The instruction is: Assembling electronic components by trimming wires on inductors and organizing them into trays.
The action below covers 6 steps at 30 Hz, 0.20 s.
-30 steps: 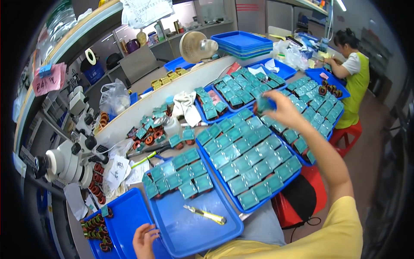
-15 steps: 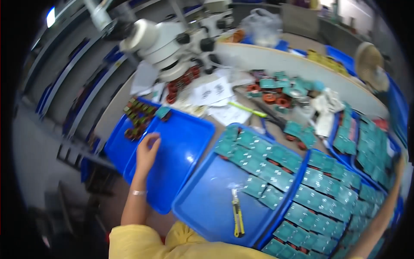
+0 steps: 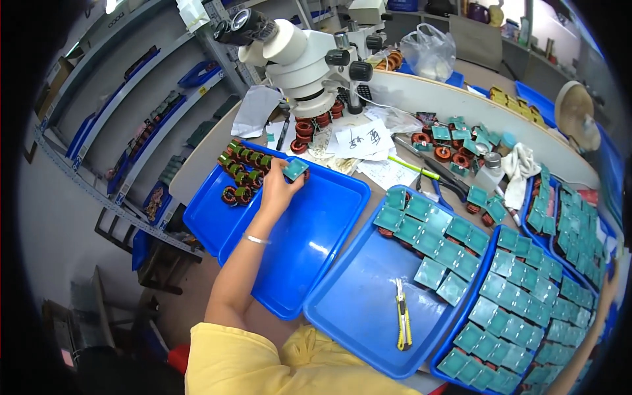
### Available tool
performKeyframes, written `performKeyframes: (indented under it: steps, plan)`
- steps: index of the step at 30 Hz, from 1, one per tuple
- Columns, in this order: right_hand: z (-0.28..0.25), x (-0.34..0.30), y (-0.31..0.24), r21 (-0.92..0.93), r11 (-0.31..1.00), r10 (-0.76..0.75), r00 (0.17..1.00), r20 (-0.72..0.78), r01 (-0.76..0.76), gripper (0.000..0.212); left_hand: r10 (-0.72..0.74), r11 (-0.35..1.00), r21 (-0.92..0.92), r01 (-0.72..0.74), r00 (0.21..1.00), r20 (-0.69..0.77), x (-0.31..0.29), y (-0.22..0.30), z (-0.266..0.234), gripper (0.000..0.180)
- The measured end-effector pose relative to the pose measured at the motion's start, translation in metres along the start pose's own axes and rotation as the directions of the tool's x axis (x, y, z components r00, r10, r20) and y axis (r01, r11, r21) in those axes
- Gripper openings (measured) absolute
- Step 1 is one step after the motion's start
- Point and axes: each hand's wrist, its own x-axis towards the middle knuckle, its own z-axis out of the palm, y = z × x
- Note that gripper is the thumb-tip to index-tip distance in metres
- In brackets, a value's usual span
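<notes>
My left hand (image 3: 279,187) reaches to the far left corner of a blue tray (image 3: 309,247). Its thumb and fingers close round the sides of a coil with a teal square plate on top (image 3: 295,169). Just left of it, green-and-copper wound ring coils (image 3: 243,178) stand in a second blue tray (image 3: 204,210). At the far right rim is my right hand (image 3: 612,276), beside trays of teal-topped coils (image 3: 574,220); its fingers are too dim and cut off to read. A yellow cutter knife (image 3: 403,315) lies in the middle blue tray (image 3: 342,289), which holds several teal-topped coils (image 3: 428,240).
A white microscope (image 3: 299,62) rises at the back of the bench. Before it lie papers (image 3: 359,139), a green stick-like tool (image 3: 413,167), dark-handled pliers (image 3: 447,181) and loose red coils (image 3: 442,154). Shelves (image 3: 141,125) stand on the left. A white cloth (image 3: 520,168) lies at right.
My left hand has moved forward from over the tray and closed round the teal-topped coil in the corner. The whole view has shifted, so things sit further right.
</notes>
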Motion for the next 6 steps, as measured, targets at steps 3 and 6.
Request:
performKeyframes:
  steps: [3, 6]
  plan:
    - [-0.019, -0.036, -0.176, 0.274, 0.955, 0.061, 0.982, 0.18, -0.11, 0.042, -0.096, 0.817, -0.544, 0.189, 0.976, 0.194, -0.037, 0.049, -0.039, 0.032]
    - [-0.058, -0.078, -0.314, 0.252, 0.929, 0.148, 0.894, 0.424, -0.273, 0.043, 0.0, 0.585, -0.756, 0.295, 0.932, 0.364, -0.065, 0.084, -0.059, 0.033]
